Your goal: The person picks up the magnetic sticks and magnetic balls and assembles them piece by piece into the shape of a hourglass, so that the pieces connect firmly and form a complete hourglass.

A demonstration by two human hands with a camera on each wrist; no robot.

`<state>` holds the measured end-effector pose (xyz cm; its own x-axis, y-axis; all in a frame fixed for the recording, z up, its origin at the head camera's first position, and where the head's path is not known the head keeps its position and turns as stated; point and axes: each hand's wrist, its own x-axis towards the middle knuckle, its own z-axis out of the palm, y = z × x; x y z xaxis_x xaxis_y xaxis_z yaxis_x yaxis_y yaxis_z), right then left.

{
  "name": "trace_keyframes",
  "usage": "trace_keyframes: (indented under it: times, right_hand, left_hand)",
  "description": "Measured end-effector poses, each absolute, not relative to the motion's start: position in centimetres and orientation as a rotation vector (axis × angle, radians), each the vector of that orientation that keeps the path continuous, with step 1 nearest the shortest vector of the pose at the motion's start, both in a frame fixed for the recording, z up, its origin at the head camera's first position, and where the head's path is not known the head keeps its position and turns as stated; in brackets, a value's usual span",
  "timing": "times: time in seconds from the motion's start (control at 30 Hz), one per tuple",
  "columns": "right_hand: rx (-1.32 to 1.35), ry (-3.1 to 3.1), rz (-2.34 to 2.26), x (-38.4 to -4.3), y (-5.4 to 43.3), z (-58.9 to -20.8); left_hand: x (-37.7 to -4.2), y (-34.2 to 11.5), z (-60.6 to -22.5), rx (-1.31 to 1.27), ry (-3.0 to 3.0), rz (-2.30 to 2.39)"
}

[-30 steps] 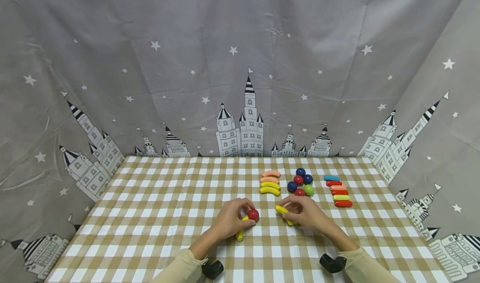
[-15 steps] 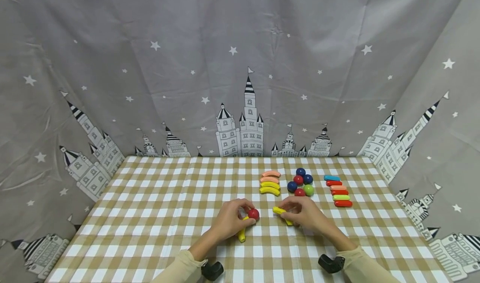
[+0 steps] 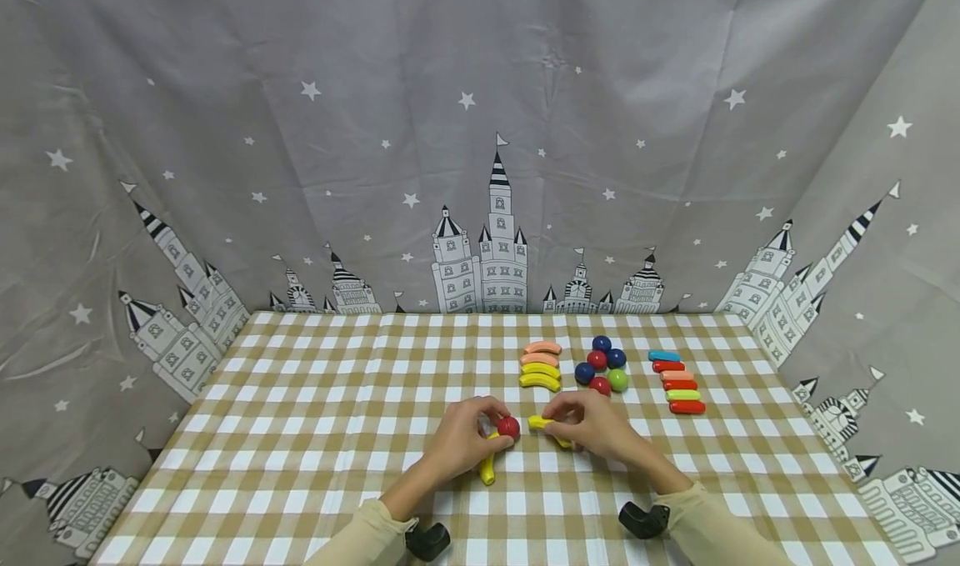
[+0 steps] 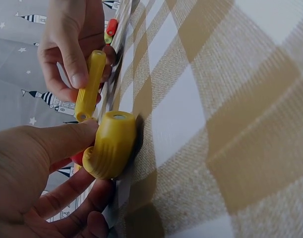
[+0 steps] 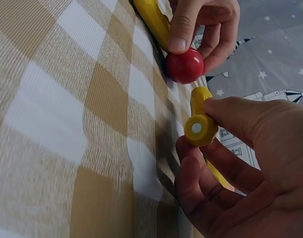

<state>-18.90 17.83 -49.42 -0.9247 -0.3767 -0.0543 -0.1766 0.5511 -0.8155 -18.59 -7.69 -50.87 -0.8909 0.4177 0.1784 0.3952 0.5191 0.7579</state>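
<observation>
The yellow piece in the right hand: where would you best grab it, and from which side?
Probably pinched at the middle, coming from the person's right, as the right hand does: the yellow piece is long and slim, and both ends, one facing the red ball, are free.

Seven, six, six: nineteen in three shapes

Near one glossy light-green ball (image 3: 618, 379): three glossy dark-blue balls (image 3: 584, 373) and two glossy red balls (image 3: 597, 359). Farther left, one more red ball (image 3: 508, 428).

Left of the green ball: four glossy yellow curved rods (image 3: 487, 471), two glossy peach curved rods (image 3: 540, 359).

Right of it: three glossy red straight rods (image 3: 686, 408), one blue straight rod (image 3: 664, 356), one orange straight rod (image 3: 677, 376), one lime straight rod (image 3: 682, 395).
</observation>
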Motion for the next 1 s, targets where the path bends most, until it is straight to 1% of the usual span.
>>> trace_keyframes:
  times: [0.2,0.43,0.73,1.0]
  right_hand:
    - [-0.454,2.529,-1.325,-18.88,17.1,-49.34]
    - [-0.526,2.535,-1.349,-18.6,16.94,-49.38]
    - [-0.486,2.475,-1.358,-18.62,17.27,-49.36]
    - [-0.53,2.576,-1.317,-18.82,16.88,-49.88]
  left_hand:
    - [-18.58,-7.59,-50.79,0.736,2.705,1.344]
    - [-18.51,-7.47,-50.74,0.743,2.679,1.362]
    - [-18.46,-7.4,-50.85,0.742,2.69,1.368]
    - [-18.15,-7.35,-50.67,0.763,2.693,1.35]
